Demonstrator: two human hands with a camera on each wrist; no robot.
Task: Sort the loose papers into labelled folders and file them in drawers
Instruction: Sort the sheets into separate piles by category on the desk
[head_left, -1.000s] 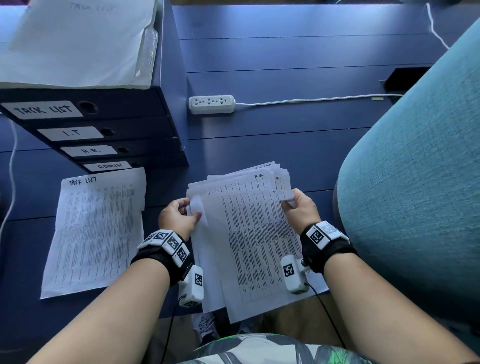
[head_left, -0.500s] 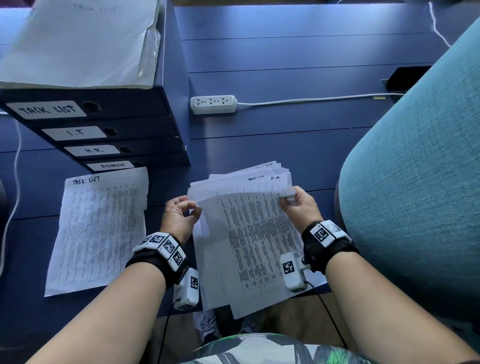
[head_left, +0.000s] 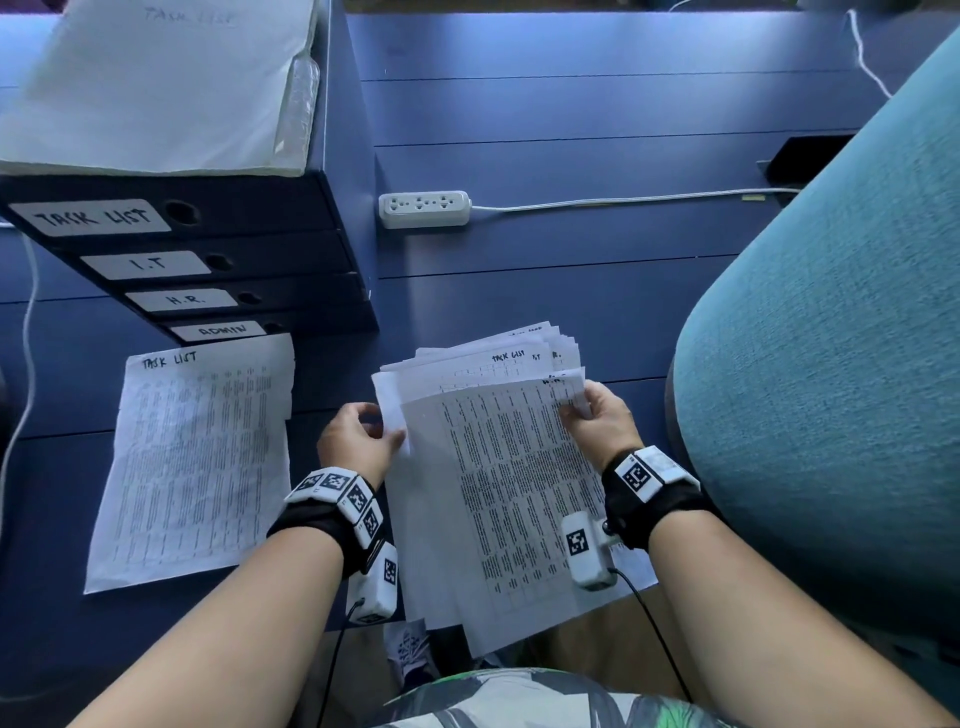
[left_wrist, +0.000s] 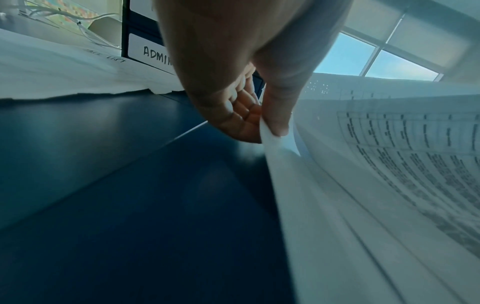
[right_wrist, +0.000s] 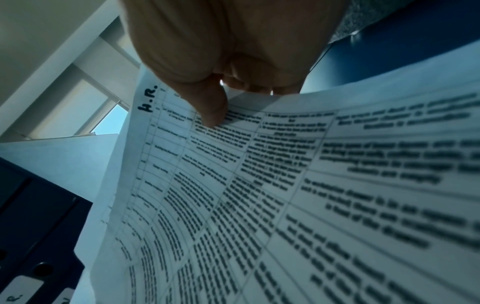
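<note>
- Our left hand (head_left: 358, 441) pinches the left edge of the fanned stack of white printed papers (head_left: 498, 467), held over the near edge of the dark blue desk (head_left: 571, 130)
- Our right hand (head_left: 597, 421) grips the top sheet marked "H.R." (right_wrist: 233, 185) at its far right corner

I'm looking at an office: a blue desk (head_left: 571, 130), a drawer unit (head_left: 208, 260) labelled TASK LIST, I.T, H.R. and ADMIN, a power strip (head_left: 423, 209), printed table sheets (head_left: 498, 467), a teal chair (head_left: 831, 364), windows (left_wrist: 363, 59) behind.

matt paper sheets (head_left: 519, 493), woven cloth chair (head_left: 831, 364)
</note>
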